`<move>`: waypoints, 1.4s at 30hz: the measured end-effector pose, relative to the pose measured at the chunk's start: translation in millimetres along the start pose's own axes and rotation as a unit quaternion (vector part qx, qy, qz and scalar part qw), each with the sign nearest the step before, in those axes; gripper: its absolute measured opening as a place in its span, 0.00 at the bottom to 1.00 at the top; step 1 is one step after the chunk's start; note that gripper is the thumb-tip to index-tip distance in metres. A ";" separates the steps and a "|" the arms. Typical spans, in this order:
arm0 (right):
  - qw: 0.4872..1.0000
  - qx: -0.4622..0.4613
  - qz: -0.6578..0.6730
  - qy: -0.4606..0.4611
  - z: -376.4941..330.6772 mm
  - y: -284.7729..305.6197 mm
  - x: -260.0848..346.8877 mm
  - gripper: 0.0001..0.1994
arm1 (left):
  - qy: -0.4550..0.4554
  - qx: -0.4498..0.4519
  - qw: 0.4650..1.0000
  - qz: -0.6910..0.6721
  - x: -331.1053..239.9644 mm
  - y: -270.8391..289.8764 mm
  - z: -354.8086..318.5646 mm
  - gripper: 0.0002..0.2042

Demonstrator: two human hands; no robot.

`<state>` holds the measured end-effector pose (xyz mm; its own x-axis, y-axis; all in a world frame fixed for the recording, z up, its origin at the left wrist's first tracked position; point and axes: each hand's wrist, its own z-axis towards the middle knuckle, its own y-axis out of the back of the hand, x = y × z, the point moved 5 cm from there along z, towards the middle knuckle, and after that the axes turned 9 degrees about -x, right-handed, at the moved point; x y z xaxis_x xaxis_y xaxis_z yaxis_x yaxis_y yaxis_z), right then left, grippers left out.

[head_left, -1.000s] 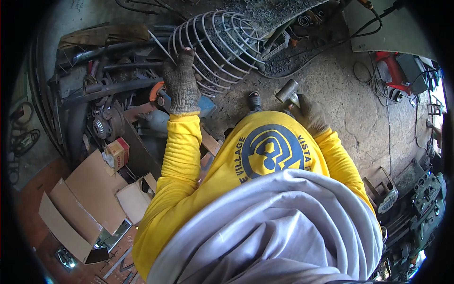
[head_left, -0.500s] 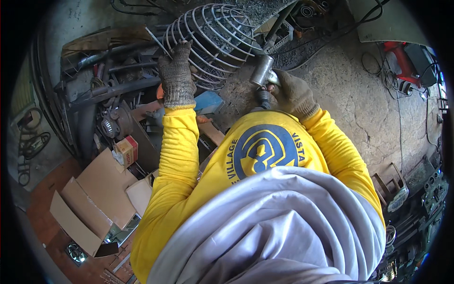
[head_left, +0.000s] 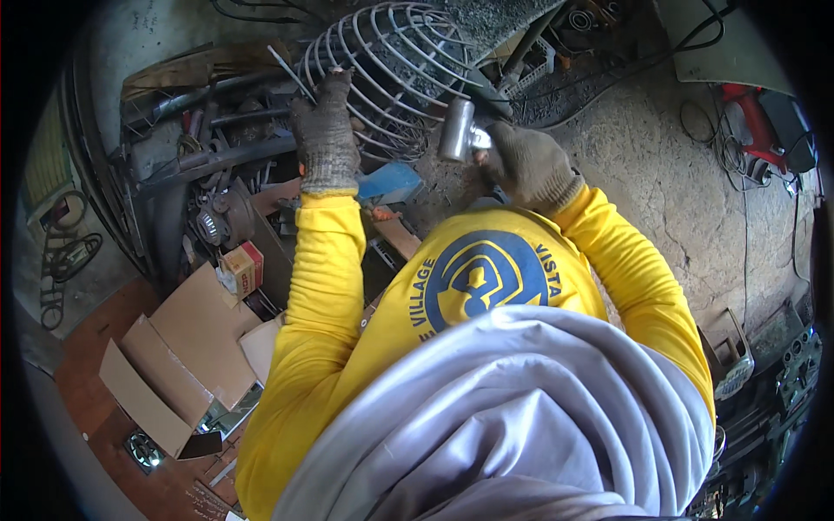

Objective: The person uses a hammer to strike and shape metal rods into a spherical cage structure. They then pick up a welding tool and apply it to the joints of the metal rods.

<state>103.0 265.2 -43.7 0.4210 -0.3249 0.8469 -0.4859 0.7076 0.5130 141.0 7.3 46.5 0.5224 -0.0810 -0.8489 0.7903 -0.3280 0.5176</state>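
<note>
**Gloved hands on a wire cage, hammer raised beside it**

Nearest, a grey cloth and yellow sleeves fill the view from 4 to 8 o'clock and hide the ground under the person. The right hand [head_left: 530,165], gloved, is wrapped tight round the handle of a steel hammer [head_left: 458,130], whose head stands just beside the cage's lower rim; whether it touches cannot be told. The left hand [head_left: 326,130], also gloved, is curled over the bars of the round wire cage [head_left: 391,61] at 12 o'clock. Open concrete floor [head_left: 660,174] lies toward 2 o'clock, crossed by black cables. At 9 o'clock, metal pipes and scrap [head_left: 200,148] crowd close against the cage's left side. Flattened cardboard boxes [head_left: 174,356] lie at 8 o'clock. A red power tool [head_left: 756,122] sits far out at 2 o'clock, partly cut off by the rim.
</note>
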 end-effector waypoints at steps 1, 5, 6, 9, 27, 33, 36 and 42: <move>0.999 0.030 -0.007 0.019 -5.1 -0.8 8.5 0.25 | 0.003 0.016 1.000 0.027 5.9 3.3 1.5 0.32; 0.987 0.058 0.012 0.150 5.2 9.6 43.8 0.24 | -0.009 0.019 1.000 0.000 12.9 4.7 6.5 0.30; 0.980 0.044 0.025 0.190 6.0 12.3 49.6 0.24 | -0.017 0.024 0.999 -0.018 14.7 2.9 8.2 0.30; 0.995 0.027 0.027 0.089 22.3 8.6 19.2 0.25 | 0.006 0.024 1.000 0.003 9.2 2.7 -0.6 0.29; 0.997 0.071 -0.003 0.002 6.6 -10.1 4.7 0.22 | -0.003 0.021 0.999 -0.037 17.9 -6.2 6.5 0.29; 0.993 0.096 0.005 -0.064 -11.3 -11.2 -14.9 0.23 | -0.007 0.035 0.999 -0.021 19.6 -9.7 10.7 0.34; 0.992 0.069 -0.010 -0.107 -38.9 -4.6 -49.2 0.19 | -0.005 0.035 0.999 -0.037 25.7 -8.3 13.0 0.31; 0.975 0.047 -0.065 -0.205 -103.4 8.1 -106.8 0.21 | -0.027 0.012 0.999 -0.033 35.4 -4.0 28.8 0.25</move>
<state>133.3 370.6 -144.5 0.1509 -0.6462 0.7481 -0.5247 0.5890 0.6146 147.1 -21.4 11.3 0.4508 -0.1089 -0.8860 0.8142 -0.3566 0.4581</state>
